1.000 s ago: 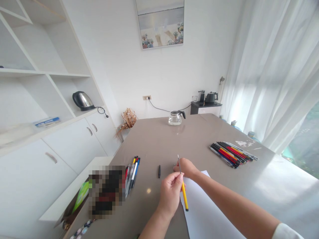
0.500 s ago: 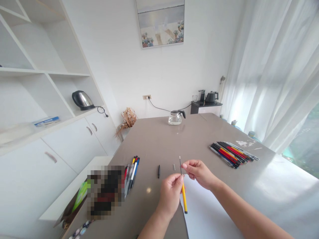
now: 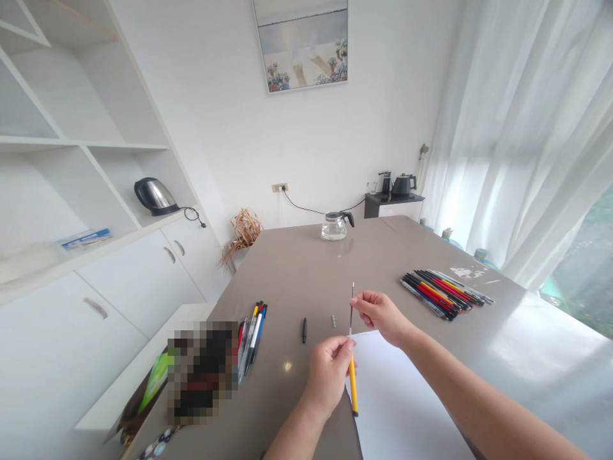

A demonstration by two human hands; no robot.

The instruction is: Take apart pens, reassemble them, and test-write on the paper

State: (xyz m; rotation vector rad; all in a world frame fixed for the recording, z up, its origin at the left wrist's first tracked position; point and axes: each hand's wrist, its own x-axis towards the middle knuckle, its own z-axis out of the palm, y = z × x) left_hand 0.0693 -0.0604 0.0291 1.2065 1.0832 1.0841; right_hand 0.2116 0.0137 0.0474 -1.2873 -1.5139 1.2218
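Note:
My left hand (image 3: pixel 330 367) is closed on the yellow pen barrel (image 3: pixel 354 390), whose dark end points down toward me. Above it, my right hand (image 3: pixel 380 313) pinches a thin dark ink refill (image 3: pixel 352 316) that sticks up out of the barrel's top. The refill's lower end is still within the barrel or just behind my left fingertips. On the table to the left of my hands lie a small spring (image 3: pixel 334 321) and a black pen tip piece (image 3: pixel 304 330). A white sheet of paper (image 3: pixel 402 396) lies under my hands.
Several pens (image 3: pixel 252 338) lie on the left beside a blurred-out dark item (image 3: pixel 205 370). A larger row of pens (image 3: pixel 445 294) lies on the right, near some paper scraps (image 3: pixel 469 273). Toward the table's far edge stands a glass pot (image 3: pixel 334 227).
My right hand has moved up and away from my left hand, and more of the refill shows above the yellow barrel. The view has shifted slightly.

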